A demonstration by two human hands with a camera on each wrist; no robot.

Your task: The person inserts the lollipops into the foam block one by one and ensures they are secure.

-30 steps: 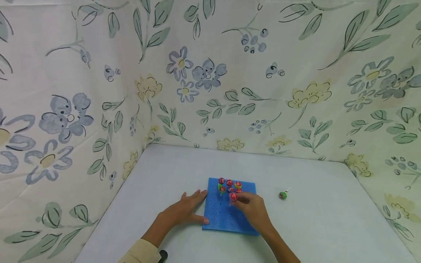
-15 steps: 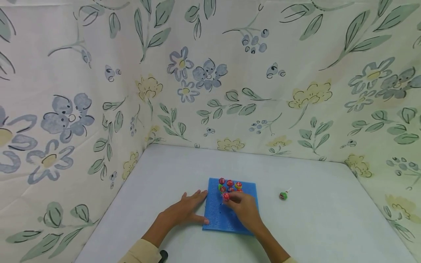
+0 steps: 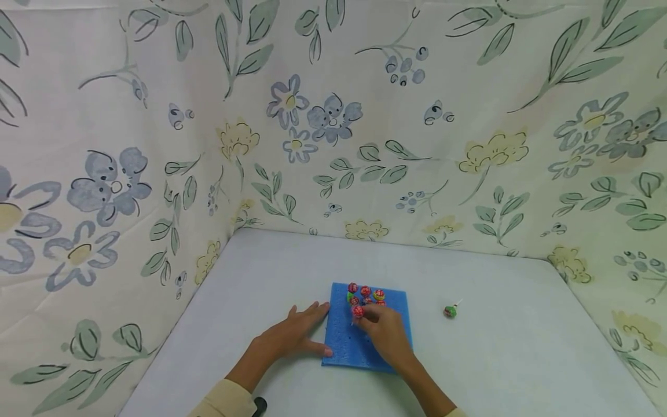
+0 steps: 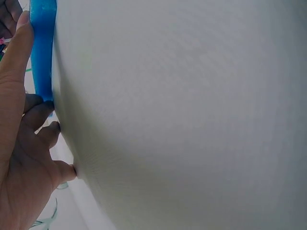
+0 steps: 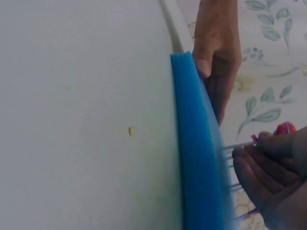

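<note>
My right hand (image 3: 385, 333) pinches a red-wrapped lollipop (image 3: 357, 312) upright by its stick, just under the candy, over the blue foam board (image 3: 340, 348). In the right wrist view, the white stick reaches down to the face of the foam (image 5: 197, 139); whether its tip is in a hole is hard to tell. Several lollipops (image 3: 366, 291) stand in rows at the board's far end, partly hidden by the right hand. With fingers spread, my left hand (image 3: 294, 333) rests along the board's left edge, its thumb on the near left corner.
One loose lollipop (image 3: 450, 311) with a green and red wrapper lies on the white table (image 3: 500, 347), right of the board. A small yellowish crumb (image 5: 131, 131) shows in the right wrist view. Floral cloth (image 3: 385, 116) hangs behind and along the sides.
My right hand has moved left across the board with the lollipop, then held nearly still over the last half second. The left hand stays at the edge.
</note>
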